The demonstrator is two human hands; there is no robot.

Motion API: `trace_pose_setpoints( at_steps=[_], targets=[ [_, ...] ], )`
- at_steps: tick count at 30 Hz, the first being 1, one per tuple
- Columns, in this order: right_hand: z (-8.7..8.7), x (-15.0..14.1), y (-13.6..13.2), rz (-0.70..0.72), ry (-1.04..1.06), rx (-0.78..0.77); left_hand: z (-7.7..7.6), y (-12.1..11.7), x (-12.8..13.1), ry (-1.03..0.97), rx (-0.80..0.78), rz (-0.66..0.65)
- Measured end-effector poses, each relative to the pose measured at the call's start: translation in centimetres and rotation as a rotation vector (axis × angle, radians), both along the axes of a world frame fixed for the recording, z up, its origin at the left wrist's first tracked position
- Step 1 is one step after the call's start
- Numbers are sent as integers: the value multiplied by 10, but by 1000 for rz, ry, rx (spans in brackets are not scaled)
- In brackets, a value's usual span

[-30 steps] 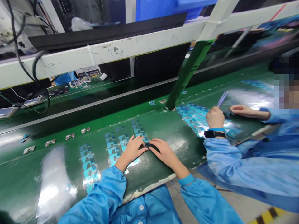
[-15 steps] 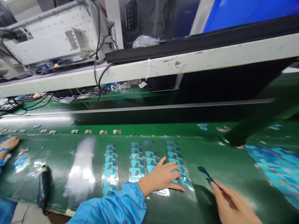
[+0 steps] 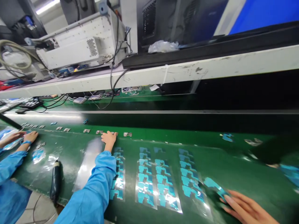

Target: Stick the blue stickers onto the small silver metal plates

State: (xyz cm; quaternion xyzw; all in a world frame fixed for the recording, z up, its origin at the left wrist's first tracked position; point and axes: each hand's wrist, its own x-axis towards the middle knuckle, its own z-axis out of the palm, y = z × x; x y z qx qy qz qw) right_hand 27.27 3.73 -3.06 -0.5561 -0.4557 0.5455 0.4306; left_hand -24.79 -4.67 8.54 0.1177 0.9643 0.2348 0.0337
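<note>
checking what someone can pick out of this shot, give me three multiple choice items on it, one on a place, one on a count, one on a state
1. Where does the crumpled clear plastic bag lie?
A on the floor
B on the conveyor belt
C on the black rail above the white beam

2. How many columns of teal die-cut pieces lie on the green conveyor belt to the right of the left sleeve?
A four
B two
C seven

3. How does the person's left hand stand?
A clenched in a fist
B open, beside the small metal pieces
C wrapped around a black cylinder

Answers:
1. C, the bag sits on the black rail, above the white beam.
2. A, four separate columns run across the belt.
3. B, the fingers are apart, and the hand holds no cylinder.
</note>
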Motion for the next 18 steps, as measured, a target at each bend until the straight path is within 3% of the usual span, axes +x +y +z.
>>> trace_pose_setpoints(
  at_steps=[3, 5, 10, 12, 14, 15, 18],
  targets=[
    [29, -23, 10, 87, 32, -59, -7, 7, -1, -24, -43, 7],
    [39, -36, 22, 84, 112, -34, -4, 13, -3, -57, -52, -6],
    [36, -58, 69, 11, 300, 40, 10, 31, 3, -94, 49, -177],
    [32, -63, 89, -3, 334, 54, 11, 46, 32, -76, 118, -241],
    [28, -66, 105, -21, 374, 69, 4, 73, 81, -155, 275, -335],
    [28, -68, 112, -32, 393, 76, -2, 90, 111, -328, 501, -396],
    [28, -68, 123, -78, 451, 101, -26, 145, 204, -656, 646, -598]
  ],
)
